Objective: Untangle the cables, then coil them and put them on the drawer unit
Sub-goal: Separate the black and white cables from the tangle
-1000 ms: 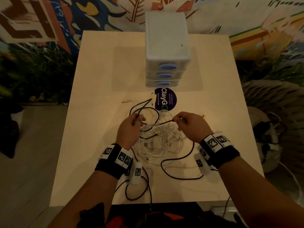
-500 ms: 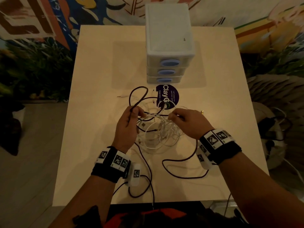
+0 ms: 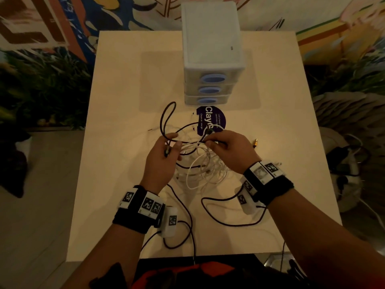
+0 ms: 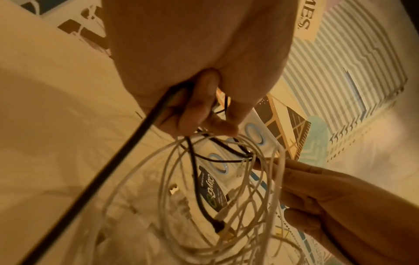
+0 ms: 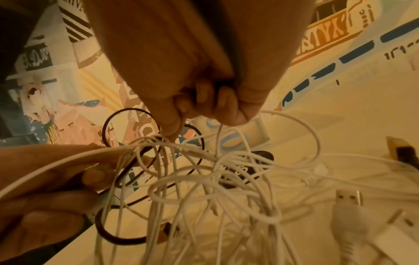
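Note:
A tangle of white cables (image 3: 200,163) (image 4: 226,188) (image 5: 204,179) hangs between my hands above the cream table (image 3: 125,80). A black cable (image 3: 166,119) (image 4: 127,159) (image 5: 108,125) loops through it and trails toward the near edge. My left hand (image 3: 164,155) (image 4: 204,107) grips the black cable near a plug. My right hand (image 3: 227,147) (image 5: 204,105) pinches the black cable at the top of the tangle. The white drawer unit (image 3: 211,51) with three blue-handled drawers stands behind, its top bare.
A round purple sticker (image 3: 210,122) lies before the drawer unit. A gold-tipped plug (image 3: 255,142) rests on the table right of my right hand. A white USB plug (image 5: 349,206) lies under the tangle. Plants and a painted wall surround the table.
Both hands lifted the tangle and drew closer together. The black loop by my left hand stretched taller toward the drawer unit. The camera tilted forward.

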Tool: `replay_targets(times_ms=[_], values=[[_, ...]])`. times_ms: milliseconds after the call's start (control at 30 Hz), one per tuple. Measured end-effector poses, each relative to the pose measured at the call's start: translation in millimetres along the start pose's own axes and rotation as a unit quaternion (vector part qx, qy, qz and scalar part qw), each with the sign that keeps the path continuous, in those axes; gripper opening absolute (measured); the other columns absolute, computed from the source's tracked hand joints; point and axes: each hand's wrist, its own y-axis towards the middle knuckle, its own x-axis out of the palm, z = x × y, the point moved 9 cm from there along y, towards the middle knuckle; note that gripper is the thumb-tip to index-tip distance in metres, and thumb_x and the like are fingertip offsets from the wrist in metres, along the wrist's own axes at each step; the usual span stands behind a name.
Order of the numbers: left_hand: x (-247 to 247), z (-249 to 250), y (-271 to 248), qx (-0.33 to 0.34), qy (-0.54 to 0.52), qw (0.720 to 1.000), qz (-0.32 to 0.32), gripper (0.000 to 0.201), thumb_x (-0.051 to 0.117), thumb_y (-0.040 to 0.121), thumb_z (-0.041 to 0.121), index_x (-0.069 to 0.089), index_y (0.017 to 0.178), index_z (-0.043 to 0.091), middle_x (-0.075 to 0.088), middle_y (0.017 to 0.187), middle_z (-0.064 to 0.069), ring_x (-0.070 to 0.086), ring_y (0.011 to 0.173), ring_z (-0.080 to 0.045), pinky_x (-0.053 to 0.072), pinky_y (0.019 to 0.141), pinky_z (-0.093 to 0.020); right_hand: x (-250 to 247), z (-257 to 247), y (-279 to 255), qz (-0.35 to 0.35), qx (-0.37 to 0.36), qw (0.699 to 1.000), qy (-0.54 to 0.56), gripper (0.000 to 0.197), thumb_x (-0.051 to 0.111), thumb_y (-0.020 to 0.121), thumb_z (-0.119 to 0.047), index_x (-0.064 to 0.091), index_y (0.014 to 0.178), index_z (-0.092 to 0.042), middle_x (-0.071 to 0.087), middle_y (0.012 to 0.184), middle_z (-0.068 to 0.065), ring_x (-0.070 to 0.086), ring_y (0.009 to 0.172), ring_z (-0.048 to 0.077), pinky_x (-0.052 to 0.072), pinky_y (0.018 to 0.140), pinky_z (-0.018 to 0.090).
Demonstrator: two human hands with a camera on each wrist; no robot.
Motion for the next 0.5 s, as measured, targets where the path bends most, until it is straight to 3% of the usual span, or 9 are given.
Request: replay_targets(times_ms=[133,233,367,500], values=[[14.2,-4.4,5.9,-0.035,0.027,0.997,-0.060,0.018,0.062,0.099,0.040,0.073,0.103,0.028,0.064,0.062,0.007,0.064,0.064,-0.003,0.046,0.063,-0.013,-2.4,3.5,-4.6,0.054,-0.020,0.998,0.013,0.019,0.064,0.098,-0.035,0.076,0.112,-0.032,0.070,0.095,0.000,0.065,0.090,0.019,0.053,0.080,0.038],[20.3,-0.2,4.9,-0.040,-0.002,0.995,-0.089,0.015,0.067,0.098,0.035,0.077,0.101,0.024,0.063,0.060,0.006,0.060,0.062,-0.007,0.045,0.058,-0.016,-6.7,6.1,-7.6,0.085,-0.026,0.995,0.034,0.018,0.067,0.096,-0.033,0.077,0.111,-0.031,0.068,0.088,-0.005,0.062,0.084,0.013,0.050,0.075,0.031],[23.7,7.1,1.8,-0.041,-0.050,0.995,-0.082,0.011,0.071,0.095,0.026,0.077,0.103,0.020,0.063,0.060,0.008,0.057,0.058,-0.005,0.042,0.054,-0.013,-5.9,14.3,-7.6,0.093,-0.011,0.992,0.088,0.018,0.069,0.095,-0.033,0.077,0.111,-0.031,0.066,0.088,-0.015,0.063,0.088,0.008,0.051,0.079,0.028],[26.4,10.4,0.2,-0.033,-0.061,0.995,-0.078,0.008,0.074,0.092,0.028,0.077,0.099,0.024,0.065,0.066,0.002,0.062,0.065,-0.010,0.050,0.063,-0.019,-3.9,15.4,-7.5,0.081,-0.013,0.992,0.099,0.019,0.069,0.095,-0.033,0.077,0.112,-0.031,0.064,0.087,-0.021,0.064,0.091,0.008,0.053,0.083,0.033]])
